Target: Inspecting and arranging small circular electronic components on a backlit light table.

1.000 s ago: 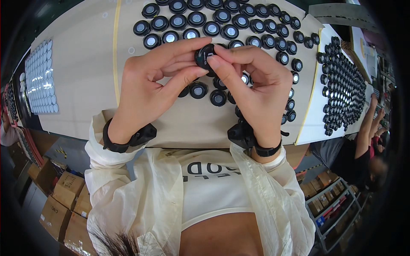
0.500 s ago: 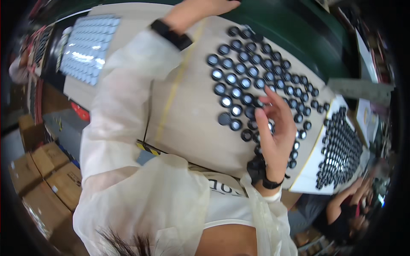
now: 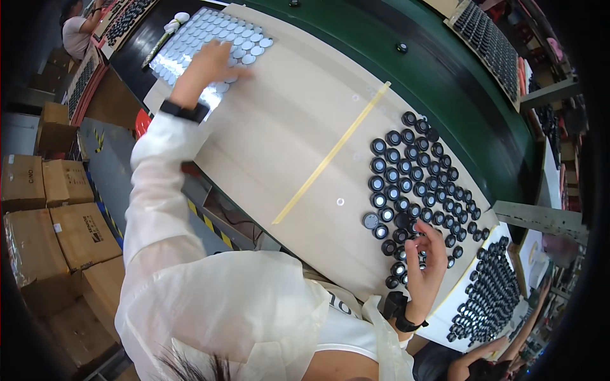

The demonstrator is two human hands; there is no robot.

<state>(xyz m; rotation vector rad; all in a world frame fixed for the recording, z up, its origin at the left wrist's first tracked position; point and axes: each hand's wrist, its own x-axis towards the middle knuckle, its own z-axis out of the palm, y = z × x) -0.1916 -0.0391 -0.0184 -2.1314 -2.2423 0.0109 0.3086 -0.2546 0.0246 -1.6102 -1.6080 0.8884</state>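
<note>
While my right hand (image 3: pixel 427 267) rests open, fingers spread, on the cluster of black caps (image 3: pixel 416 184) at the right end of the board (image 3: pixel 298 127), my left hand (image 3: pixel 213 63) is stretched far out, fingers flat on the sheet of silver discs (image 3: pixel 213 38) at the far left corner. Can't tell whether either hand pinches anything.

Board is pale wood with a yellow strip (image 3: pixel 330 155) running diagonally across it; between strip and discs it's bare, so open room mid-board. A few small white rings (image 3: pixel 340 202) lie loose near the strip. Green belt (image 3: pixel 445 82) runs along the far edge.

Tray of black caps (image 3: pixel 489 295) sits just beyond the board's right edge, near my right wrist. Cardboard boxes (image 3: pixel 44 216) stacked on the floor, left. Another person (image 3: pixel 76 32) works at top left.
</note>
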